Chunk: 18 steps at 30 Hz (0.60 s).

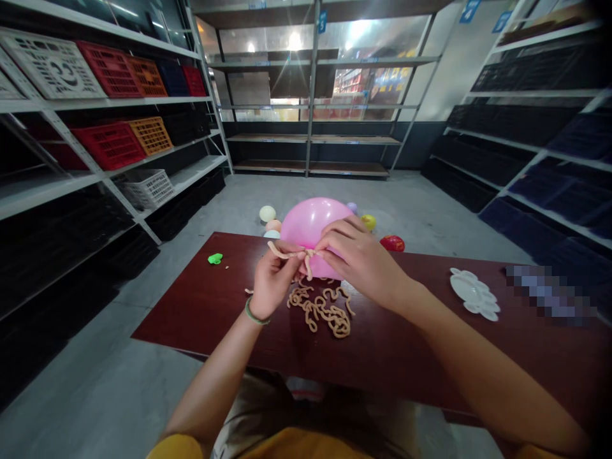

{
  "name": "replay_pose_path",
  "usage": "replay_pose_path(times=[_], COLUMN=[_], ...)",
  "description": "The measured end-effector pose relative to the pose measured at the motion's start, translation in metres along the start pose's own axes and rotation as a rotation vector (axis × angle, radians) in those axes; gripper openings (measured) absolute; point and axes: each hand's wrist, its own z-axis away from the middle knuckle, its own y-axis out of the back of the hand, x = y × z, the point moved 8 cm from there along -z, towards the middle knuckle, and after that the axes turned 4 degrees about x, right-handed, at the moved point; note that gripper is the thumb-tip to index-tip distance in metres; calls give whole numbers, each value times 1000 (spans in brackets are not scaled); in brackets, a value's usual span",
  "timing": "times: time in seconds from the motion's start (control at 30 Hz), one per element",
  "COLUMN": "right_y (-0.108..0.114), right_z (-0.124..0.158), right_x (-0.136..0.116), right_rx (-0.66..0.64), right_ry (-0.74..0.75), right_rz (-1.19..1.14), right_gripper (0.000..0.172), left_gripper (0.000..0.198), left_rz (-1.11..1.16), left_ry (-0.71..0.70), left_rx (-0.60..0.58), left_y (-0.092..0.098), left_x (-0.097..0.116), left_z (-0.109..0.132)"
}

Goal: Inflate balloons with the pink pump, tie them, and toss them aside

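A large pink balloon [315, 220] rests at the table's far edge, behind both hands. My left hand [277, 277] is closed, pinching a tan, cord-like strand [280, 252] whose loose end sticks out to the left. Close beside it, my right hand [356, 255] is closed in a pinch at the balloon's near side, where the strand meets it; the exact spot between its fingertips is hidden. A short piece of strand hangs down between the hands. Below them, a tangled pile of similar tan strands [338, 324] lies on the dark red table [201, 312].
A small green item [215, 259] lies on the left of the table. A white palette-like tray [473, 293] is on the right, near a blurred patch. Several small balloons, one yellow [368, 222] and one red [393, 243], are beyond the table. Shelves with crates [112, 143] stand left.
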Motion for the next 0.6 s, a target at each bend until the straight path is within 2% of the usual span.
replay_pose_path(times=[0.17,0.27,0.4,0.6], right_y=[-1,3,4,-10], right_z=[1,5,16,32], right_x=[-10,-9,-3,15], right_rx=[-7,61,176,219], right_ry=[96,84,96,68], right_rz=[257,345,391,379], right_gripper=[21,19,16,24], left_gripper=[19,19,19,21], left_rz=[9,0,-16,-23], left_ry=[21,14,15,47], left_rx=[27,25,17,33], left_y=[-1,-2,-2,-6], left_x=[4,6,3,-5], left_z=[-2,-3,-4,-3])
